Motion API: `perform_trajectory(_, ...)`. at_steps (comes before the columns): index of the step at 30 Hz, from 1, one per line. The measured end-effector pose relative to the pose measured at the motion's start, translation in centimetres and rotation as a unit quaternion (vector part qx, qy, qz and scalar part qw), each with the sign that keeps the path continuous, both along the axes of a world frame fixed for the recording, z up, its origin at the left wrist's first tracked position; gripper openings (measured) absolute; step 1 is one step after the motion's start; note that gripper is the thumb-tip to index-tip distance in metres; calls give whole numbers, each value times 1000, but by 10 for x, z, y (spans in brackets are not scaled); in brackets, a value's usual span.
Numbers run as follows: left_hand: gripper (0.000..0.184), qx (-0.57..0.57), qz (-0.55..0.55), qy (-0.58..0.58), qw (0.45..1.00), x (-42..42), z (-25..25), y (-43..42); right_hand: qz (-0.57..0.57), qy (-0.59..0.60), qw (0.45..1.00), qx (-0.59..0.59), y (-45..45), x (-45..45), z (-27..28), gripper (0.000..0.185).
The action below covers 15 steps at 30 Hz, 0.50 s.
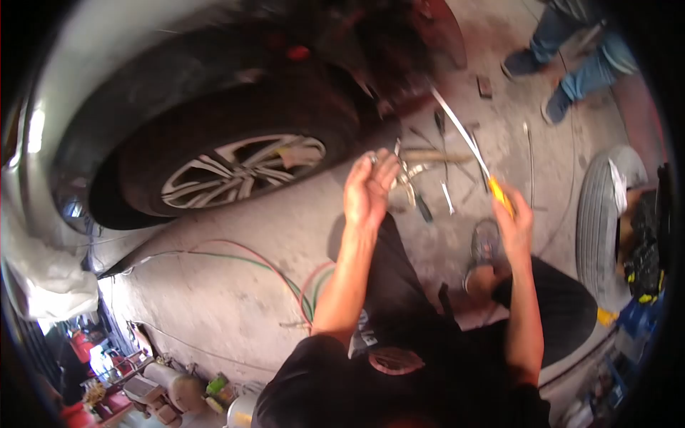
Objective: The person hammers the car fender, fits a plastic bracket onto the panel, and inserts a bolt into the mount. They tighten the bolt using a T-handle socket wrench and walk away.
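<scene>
Clenching a long yellow-handled screwdriver-type tool [501, 197] in the right grip [515, 214], right of centre; holding the left grip [369, 187] half-curled mid-frame, not being able to tell if pinching anything. Maybe risking a skid into the bodywork [448, 36], upper centre, if pushing that shaft [460, 130] off-angle.

The concrete floor [185, 296] bears scattered tools [424, 209], red and green hoses [292, 287] and a tire [596, 235].

Yellow handle [501, 197], silvery shaft [481, 158] on the right — hoses [272, 268] red and green on the left; black tyre [193, 114], silver spokes [246, 173] far left — blue jeans [601, 77] far right.
</scene>
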<state>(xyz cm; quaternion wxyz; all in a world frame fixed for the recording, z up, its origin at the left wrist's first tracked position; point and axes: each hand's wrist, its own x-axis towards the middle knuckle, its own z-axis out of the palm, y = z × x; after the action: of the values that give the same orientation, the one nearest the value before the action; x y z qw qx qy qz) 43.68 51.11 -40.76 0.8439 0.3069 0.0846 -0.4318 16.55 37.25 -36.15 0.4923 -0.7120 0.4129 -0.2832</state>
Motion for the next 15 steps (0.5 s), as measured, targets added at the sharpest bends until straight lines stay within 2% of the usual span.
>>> perform_trajectory(2, 19, -21, -1, -40, 999, 10, 21, 0, 30, 41, 999, -5, 20, -9, 55, 32)
perform_trajectory(5, 20, -56, -12, -71, 996, 12, 60, -1, 89, 65, 994, 15, 30, -25, 103, 36)
perform_trajectory(8, 19, -109, -31, -70, 991, 9, 85, 1, 110, 10, 990, -92, 40, -27, 114, 33)
perform_trajectory(11, 19, -128, -48, -79, 987, 7, 100, 3, 125, 2, 984, -130, 40, -29, 116, 35)
perform_trajectory(15, 18, -75, -55, -116, 989, 14, 109, 3, 124, 25, 978, -165, 44, -28, 132, 35)
